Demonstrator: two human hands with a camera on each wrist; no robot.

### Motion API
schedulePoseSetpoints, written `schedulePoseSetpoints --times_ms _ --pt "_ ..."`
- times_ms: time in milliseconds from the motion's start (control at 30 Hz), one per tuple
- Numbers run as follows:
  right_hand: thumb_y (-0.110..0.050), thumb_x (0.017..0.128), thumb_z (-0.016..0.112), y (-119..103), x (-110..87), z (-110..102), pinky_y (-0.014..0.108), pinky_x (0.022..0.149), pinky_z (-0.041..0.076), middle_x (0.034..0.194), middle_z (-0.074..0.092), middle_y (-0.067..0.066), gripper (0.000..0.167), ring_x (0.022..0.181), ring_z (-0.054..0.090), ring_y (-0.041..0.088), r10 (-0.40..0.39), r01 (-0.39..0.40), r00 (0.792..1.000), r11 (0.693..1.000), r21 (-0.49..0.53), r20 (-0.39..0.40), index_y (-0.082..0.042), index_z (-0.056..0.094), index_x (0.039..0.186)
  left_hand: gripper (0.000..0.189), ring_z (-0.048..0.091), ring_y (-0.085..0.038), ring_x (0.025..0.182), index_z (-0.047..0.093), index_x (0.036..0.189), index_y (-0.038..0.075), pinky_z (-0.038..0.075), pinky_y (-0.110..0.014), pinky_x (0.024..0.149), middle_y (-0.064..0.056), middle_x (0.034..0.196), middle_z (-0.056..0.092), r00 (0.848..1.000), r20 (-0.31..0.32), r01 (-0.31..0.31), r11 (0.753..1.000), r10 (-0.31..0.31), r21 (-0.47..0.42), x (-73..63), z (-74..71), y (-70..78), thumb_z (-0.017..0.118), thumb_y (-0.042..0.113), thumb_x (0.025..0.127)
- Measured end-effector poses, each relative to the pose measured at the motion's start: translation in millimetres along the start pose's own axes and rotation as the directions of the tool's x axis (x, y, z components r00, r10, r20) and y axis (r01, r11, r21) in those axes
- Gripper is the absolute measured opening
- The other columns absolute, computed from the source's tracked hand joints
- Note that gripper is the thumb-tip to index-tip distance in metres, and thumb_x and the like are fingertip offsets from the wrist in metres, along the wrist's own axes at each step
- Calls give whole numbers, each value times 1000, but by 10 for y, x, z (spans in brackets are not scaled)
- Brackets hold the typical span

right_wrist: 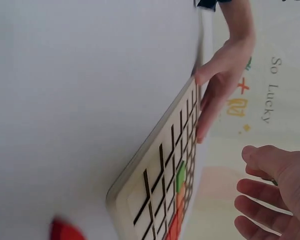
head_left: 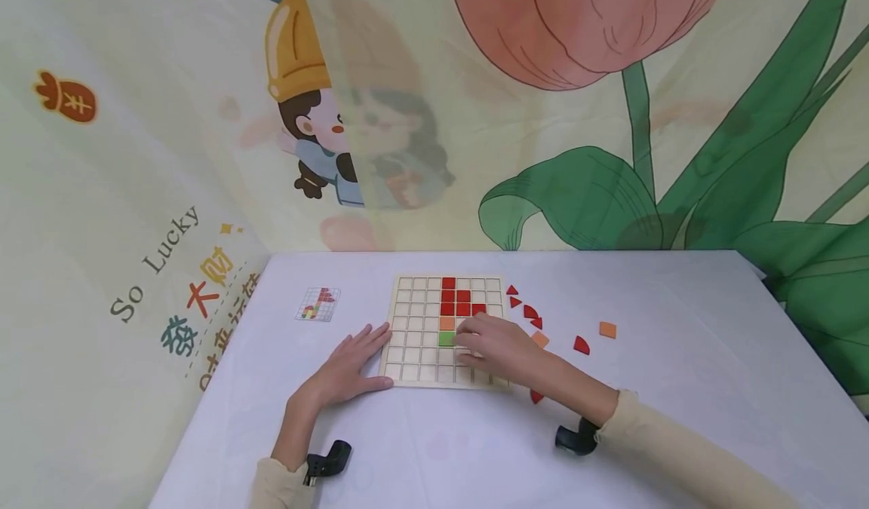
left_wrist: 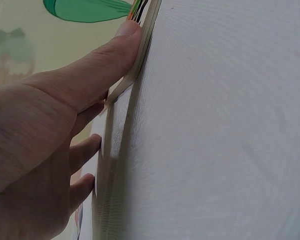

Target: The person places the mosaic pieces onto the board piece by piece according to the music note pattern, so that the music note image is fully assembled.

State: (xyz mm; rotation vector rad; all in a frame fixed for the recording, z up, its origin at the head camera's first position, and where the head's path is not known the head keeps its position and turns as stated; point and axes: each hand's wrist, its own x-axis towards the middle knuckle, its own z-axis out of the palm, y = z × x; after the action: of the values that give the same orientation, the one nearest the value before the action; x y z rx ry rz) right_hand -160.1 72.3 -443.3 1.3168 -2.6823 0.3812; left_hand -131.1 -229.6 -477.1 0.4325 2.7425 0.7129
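A pale wooden grid board lies on the white table, with several red squares, an orange square and a green square in its cells. My left hand rests at the board's left side, fingers spread and thumb on its near left corner. Over the board, just right of the green square, hovers my right hand with bent fingers. In the right wrist view, a thin dark edge of a small piece shows between its thumb and forefinger; the rest is hidden.
Left of the board lies a small pattern card with a coloured grid picture. Several red pieces lie to the right, along with an orange square tile and another orange tile partly behind the right hand. A printed curtain hangs behind the table.
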Motion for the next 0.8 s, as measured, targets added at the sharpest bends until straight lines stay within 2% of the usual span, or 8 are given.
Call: schedulePoseSetpoints --times_ms 200,367,600,800 --pt "-27 78 81 57 -522 -186 22 75 58 104 69 -4 34 97 63 12 92 -92 995 996 7 -29 -18 73 110 85 16 -32 152 33 152 14 12 -58 123 -1 162 26 1000 4 2 1000 -2 6 8 -7 5 72 46 83" --pt "-20 71 86 162 -925 -241 21 72 59 103 68 -5 38 94 63 12 220 -217 970 975 43 -103 -18 73 106 85 16 -32 152 33 152 15 12 -58 123 -1 162 26 1000 1 -3 1000 3 3 6 -3 -2 72 46 83" --pt "-22 72 85 247 -1231 -290 24 74 60 103 69 -7 37 96 64 11 377 -376 925 926 29 -46 -21 74 107 86 16 -33 151 33 152 14 12 -58 122 -2 162 26 1000 -4 7 1000 -7 2 -14 -2 11 72 46 83" --pt "-23 71 85 267 -1436 -291 29 74 61 104 69 -5 36 99 65 16 462 -462 886 887 18 -21 -22 74 105 85 17 -34 151 34 152 14 13 -59 122 -2 161 27 1000 -9 0 1000 0 6 -3 -6 32 72 46 83"
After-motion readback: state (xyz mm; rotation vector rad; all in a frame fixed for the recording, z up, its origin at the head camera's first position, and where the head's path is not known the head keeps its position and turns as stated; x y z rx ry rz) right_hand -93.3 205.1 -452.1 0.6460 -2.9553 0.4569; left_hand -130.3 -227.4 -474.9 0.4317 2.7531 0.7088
